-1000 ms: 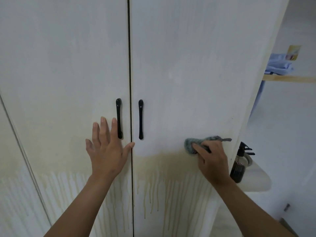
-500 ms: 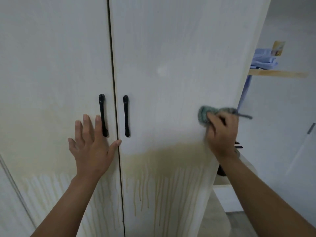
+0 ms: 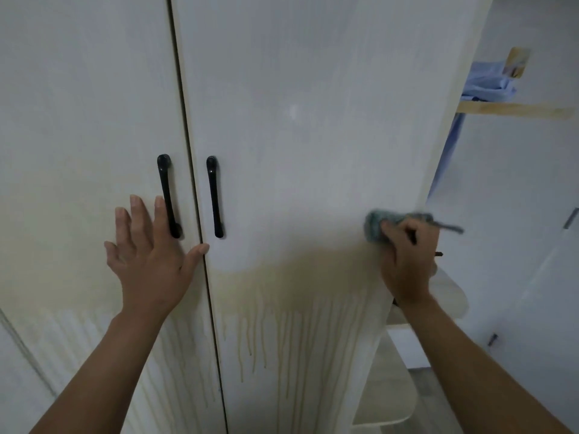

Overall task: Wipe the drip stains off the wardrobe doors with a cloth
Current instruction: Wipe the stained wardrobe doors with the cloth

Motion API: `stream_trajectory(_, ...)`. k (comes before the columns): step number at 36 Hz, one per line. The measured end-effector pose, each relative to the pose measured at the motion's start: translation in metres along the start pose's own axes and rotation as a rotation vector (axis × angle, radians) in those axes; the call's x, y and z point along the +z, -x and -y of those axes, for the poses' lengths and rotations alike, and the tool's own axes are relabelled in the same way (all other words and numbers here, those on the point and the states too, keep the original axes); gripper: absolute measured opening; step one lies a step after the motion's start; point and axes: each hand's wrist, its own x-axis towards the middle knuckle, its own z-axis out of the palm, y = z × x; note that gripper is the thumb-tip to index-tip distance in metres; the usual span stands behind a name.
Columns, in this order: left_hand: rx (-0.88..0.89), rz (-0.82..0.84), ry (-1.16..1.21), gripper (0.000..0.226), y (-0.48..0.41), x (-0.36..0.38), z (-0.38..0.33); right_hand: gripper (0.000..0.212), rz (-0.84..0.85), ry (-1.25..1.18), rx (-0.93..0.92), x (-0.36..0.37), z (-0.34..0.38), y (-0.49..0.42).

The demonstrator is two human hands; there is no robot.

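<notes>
With left hand point(image 3: 150, 261) flat on one door point(image 3: 78, 120), right hand point(image 3: 407, 255) clutching cloth point(image 3: 376, 227), wiped above drip stains point(image 3: 282, 308); likely needed downward strokes next.

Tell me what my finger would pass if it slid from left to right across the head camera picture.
Left hand flat on the left door → black handle of the right door → grey cloth gripped by the right hand → blue fabric on the shelf.
</notes>
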Motion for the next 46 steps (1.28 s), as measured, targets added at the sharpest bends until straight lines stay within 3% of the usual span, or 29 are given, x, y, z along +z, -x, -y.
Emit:
stream_trajectory(4,0.002,-0.007,-0.005,0.101,0.000,-0.001,0.000,0.022,0.166,0.023,0.005,-0.006,0.001,0.054)
stream_trajectory(6,0.001,-0.018,-0.010,0.102,0.000,0.001,0.001,0.022,0.155,-0.034,0.020,-0.012,0.001,0.040)
stream_trajectory(13,0.025,-0.042,-0.016,0.102,-0.001,0.002,0.001,0.023,-0.257,-0.197,0.457,-0.036,0.002,-0.074)
stream_trajectory(17,0.009,-0.019,0.008,0.102,0.000,-0.001,0.000,0.025,-0.121,-0.220,0.550,-0.021,-0.005,-0.066)
stream_trajectory(22,-0.007,-0.011,0.011,0.101,0.000,-0.001,-0.003,0.022,-0.100,-0.107,0.636,-0.005,-0.004,0.006)
stream_trajectory(26,-0.003,-0.003,0.003,0.102,-0.001,0.000,-0.002,0.019,0.051,-0.081,0.747,-0.007,-0.002,0.053)
stream_trajectory(29,0.001,-0.008,0.000,0.102,-0.002,0.000,-0.001,0.025,0.071,-0.154,0.738,-0.017,-0.007,0.033)
stream_trajectory(33,-0.016,0.011,0.031,0.102,-0.001,-0.002,-0.006,0.018,-0.053,-0.259,0.717,-0.024,-0.001,-0.008)
stream_trajectory(38,-0.013,0.004,0.016,0.102,-0.001,-0.002,-0.005,0.026,-0.061,-0.161,0.651,-0.013,0.012,0.028)
stream_trajectory(43,-0.017,0.019,0.004,0.101,-0.001,-0.002,-0.004,0.027,0.084,-0.087,0.744,-0.012,0.029,0.098)
stream_trajectory(46,-0.022,0.027,0.013,0.101,-0.001,-0.003,-0.003,0.028,0.158,-0.078,0.764,-0.021,0.024,0.094)
